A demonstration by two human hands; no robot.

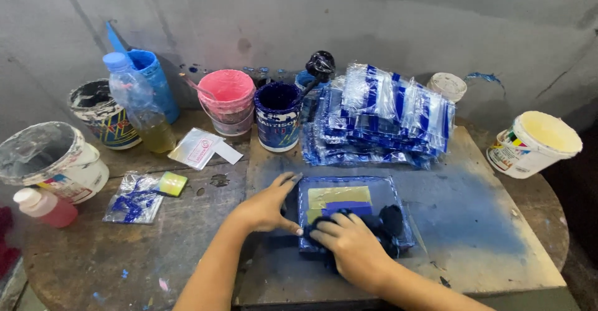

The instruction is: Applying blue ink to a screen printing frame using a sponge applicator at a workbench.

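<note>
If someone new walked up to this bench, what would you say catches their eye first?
Most striking is the blue-stained board at the centre, where the right hand presses a dark, ink-soaked cloth onto a small framed screen that the left hand steadies. Just behind lies a heap of clear bags printed in blue. Along the wall stand paint tubs, notably a pink bucket and a dark blue one.

Bare forearms, ink-smudged fingertips

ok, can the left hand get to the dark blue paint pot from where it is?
Probably yes: the left hand rests on the frame's edge, and the board between it and the dark blue paint pot looks bare.
</note>
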